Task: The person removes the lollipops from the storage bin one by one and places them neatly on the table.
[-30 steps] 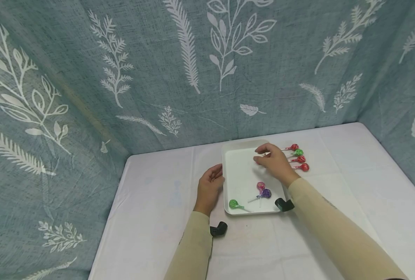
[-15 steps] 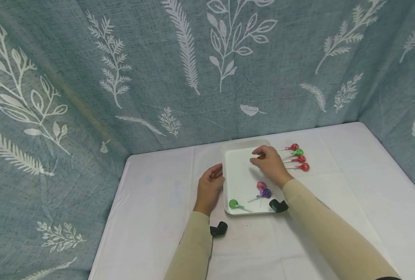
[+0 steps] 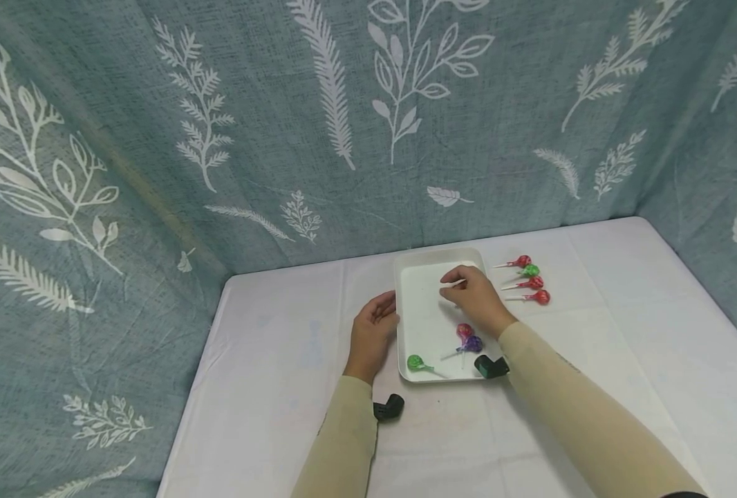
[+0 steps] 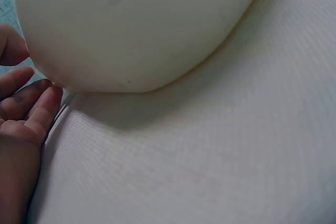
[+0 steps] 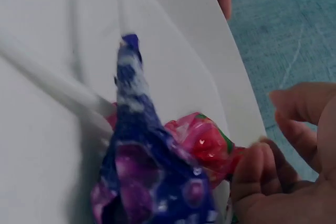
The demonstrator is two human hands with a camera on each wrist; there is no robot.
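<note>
A white tray (image 3: 427, 266) lies on the table with a green lollipop (image 3: 415, 362), a pink lollipop (image 3: 464, 330) and a purple lollipop (image 3: 473, 344) inside. The purple one lies across the pink one's stick. My left hand (image 3: 371, 335) rests its relaxed fingertips against the tray's left side. Over the tray, above the pink and purple lollipops, hovers my right hand (image 3: 476, 297), thumb and forefinger apart. In the right wrist view the purple lollipop (image 5: 152, 171) fills the foreground and partly covers the pink one (image 5: 202, 142); my fingers (image 5: 257, 166) appear beyond them.
Right of the tray lies a row of red lollipops (image 3: 541, 297) and a green lollipop (image 3: 532, 270), sticks pointing left. A white cloth (image 3: 281, 360) covers the table. A patterned blue-green curtain (image 3: 343, 124) hangs behind it.
My right hand has moved left and slightly nearer over the tray, away from the row of lollipops, whose sticks now show. My left hand and the lollipops have stayed in place.
</note>
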